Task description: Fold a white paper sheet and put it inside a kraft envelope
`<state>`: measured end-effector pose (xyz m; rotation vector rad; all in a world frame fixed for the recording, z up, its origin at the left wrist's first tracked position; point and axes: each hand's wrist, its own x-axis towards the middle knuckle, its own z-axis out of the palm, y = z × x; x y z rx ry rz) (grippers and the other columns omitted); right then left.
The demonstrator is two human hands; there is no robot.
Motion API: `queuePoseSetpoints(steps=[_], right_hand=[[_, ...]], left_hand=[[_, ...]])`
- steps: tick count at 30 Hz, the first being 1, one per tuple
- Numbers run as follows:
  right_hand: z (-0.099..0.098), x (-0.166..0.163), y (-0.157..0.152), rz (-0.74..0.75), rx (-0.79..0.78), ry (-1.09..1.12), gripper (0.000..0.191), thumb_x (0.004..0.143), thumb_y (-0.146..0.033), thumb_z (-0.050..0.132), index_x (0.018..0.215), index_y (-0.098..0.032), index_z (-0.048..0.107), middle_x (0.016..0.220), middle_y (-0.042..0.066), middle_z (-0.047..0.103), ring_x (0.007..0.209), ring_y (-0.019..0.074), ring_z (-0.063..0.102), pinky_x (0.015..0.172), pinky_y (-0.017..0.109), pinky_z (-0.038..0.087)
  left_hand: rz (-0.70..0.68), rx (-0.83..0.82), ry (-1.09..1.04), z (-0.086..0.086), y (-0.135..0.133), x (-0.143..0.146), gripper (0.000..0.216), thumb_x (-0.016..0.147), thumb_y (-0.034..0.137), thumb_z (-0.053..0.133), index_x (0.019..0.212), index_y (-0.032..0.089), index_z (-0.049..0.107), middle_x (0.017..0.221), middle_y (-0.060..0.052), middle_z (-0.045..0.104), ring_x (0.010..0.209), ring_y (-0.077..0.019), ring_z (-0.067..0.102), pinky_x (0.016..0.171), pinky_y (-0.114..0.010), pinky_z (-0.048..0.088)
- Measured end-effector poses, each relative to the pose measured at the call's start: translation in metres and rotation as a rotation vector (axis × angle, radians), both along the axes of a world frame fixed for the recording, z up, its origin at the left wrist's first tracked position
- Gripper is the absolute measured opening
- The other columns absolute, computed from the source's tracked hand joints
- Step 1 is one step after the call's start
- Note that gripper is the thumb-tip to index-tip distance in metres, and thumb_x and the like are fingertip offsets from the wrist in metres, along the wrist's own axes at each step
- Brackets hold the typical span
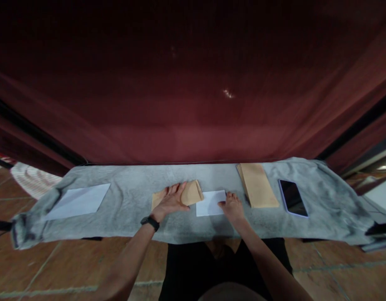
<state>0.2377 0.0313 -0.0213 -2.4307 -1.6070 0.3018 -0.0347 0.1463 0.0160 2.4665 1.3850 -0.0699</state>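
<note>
My left hand (pixel 170 201), with a dark watch at the wrist, lies with fingers spread across a brown paper envelope (pixel 193 192). The envelope's open end points right, towards a white sheet of paper (pixel 208 203). That sheet's left edge lies close to the envelope's mouth; whether any of it is inside I cannot tell. On the right, my right hand (pixel 233 205) pinches the sheet's right edge between thumb and fingers.
A grey cloth (pixel 130 209) covers the narrow table. A stack of brown envelopes (pixel 258 186) and a phone (pixel 293 198) lie to the right. White paper (pixel 80 201) rests at the left. Behind the table hangs a dark red curtain (pixel 186 142).
</note>
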Motion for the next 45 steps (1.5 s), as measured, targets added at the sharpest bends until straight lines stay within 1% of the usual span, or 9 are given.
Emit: queuePoseSetpoints(steps=[6,10,17,22,27,32,36,40,45], right_hand=[[-0.004,0.009,-0.001,0.007,0.089,0.247,0.013,0.085,-0.02,0.062,0.097,-0.017,0.066,0.098,0.011,0.071,0.094,0.0231,0.067,0.086,0.03,0.046],[-0.008,0.008,-0.005,-0.009,0.167,0.345,0.002,0.079,-0.02,0.066,0.081,-0.021,0.065,0.092,0.008,0.07,0.092,0.022,0.066,0.087,0.03,0.047],[-0.016,-0.003,0.002,-0.085,0.365,0.585,0.005,0.08,-0.027,0.057,0.077,-0.023,0.059,0.075,0.001,0.067,0.073,0.0182,0.065,0.067,0.027,0.048],[-0.018,0.015,-0.004,-0.163,0.498,0.7,0.018,0.081,-0.042,0.054,0.076,-0.024,0.052,0.062,-0.002,0.059,0.058,0.0182,0.058,0.056,0.028,0.044],[-0.006,0.042,-0.008,-0.228,0.646,0.749,0.031,0.085,-0.055,0.049,0.083,-0.025,0.048,0.07,-0.001,0.057,0.065,0.0182,0.057,0.06,0.029,0.046],[0.011,0.028,-0.002,-0.165,0.76,0.854,0.03,0.087,-0.055,0.052,0.089,-0.025,0.048,0.079,0.0,0.059,0.074,0.0182,0.06,0.069,0.029,0.05],[0.017,0.009,-0.005,-0.037,0.646,0.838,0.027,0.091,-0.046,0.048,0.099,-0.023,0.058,0.089,0.004,0.069,0.084,0.0212,0.066,0.077,0.031,0.051],[0.016,0.012,-0.005,0.066,0.477,0.709,0.03,0.093,-0.037,0.044,0.102,-0.023,0.069,0.099,0.006,0.075,0.091,0.0237,0.069,0.083,0.034,0.052],[0.014,0.029,0.006,0.115,0.381,0.662,0.022,0.087,-0.028,0.052,0.084,-0.022,0.073,0.08,0.003,0.075,0.077,0.0226,0.069,0.076,0.033,0.052]], left_hand=[[0.017,0.043,-0.095,-0.002,-0.007,-0.004,0.121,0.061,0.053,0.079,0.16,0.026,0.014,0.152,-0.015,0.039,0.14,-0.0388,0.035,0.115,-0.052,0.021],[-0.006,0.113,-0.15,-0.007,-0.011,-0.009,0.118,0.063,0.049,0.08,0.16,0.026,0.016,0.145,-0.013,0.047,0.134,-0.0371,0.04,0.114,-0.05,0.025],[-0.044,0.21,-0.181,-0.007,-0.014,-0.023,0.123,0.064,0.048,0.082,0.16,0.027,0.008,0.139,-0.011,0.049,0.13,-0.0364,0.043,0.115,-0.054,0.023],[-0.041,0.188,-0.176,-0.01,-0.021,-0.032,0.123,0.066,0.046,0.081,0.16,0.028,0.005,0.141,-0.011,0.048,0.134,-0.0364,0.042,0.119,-0.057,0.013],[-0.044,0.146,-0.187,-0.008,-0.024,-0.031,0.122,0.067,0.046,0.081,0.16,0.027,0.004,0.143,-0.012,0.046,0.137,-0.0359,0.04,0.12,-0.058,0.009],[-0.044,0.13,-0.19,-0.007,-0.025,-0.028,0.123,0.066,0.046,0.081,0.16,0.028,0.004,0.144,-0.012,0.046,0.138,-0.0355,0.039,0.121,-0.057,0.008],[-0.046,0.136,-0.188,-0.009,-0.026,-0.028,0.123,0.066,0.046,0.081,0.16,0.027,0.003,0.144,-0.012,0.046,0.138,-0.0358,0.039,0.121,-0.058,0.009],[-0.052,0.13,-0.179,-0.011,-0.026,-0.028,0.124,0.064,0.045,0.082,0.16,0.027,0.006,0.143,-0.012,0.047,0.137,-0.0359,0.04,0.121,-0.057,0.01],[-0.066,0.144,-0.173,-0.012,-0.028,-0.028,0.125,0.064,0.043,0.083,0.16,0.027,0.005,0.145,-0.012,0.045,0.139,-0.0365,0.038,0.121,-0.058,0.008]])
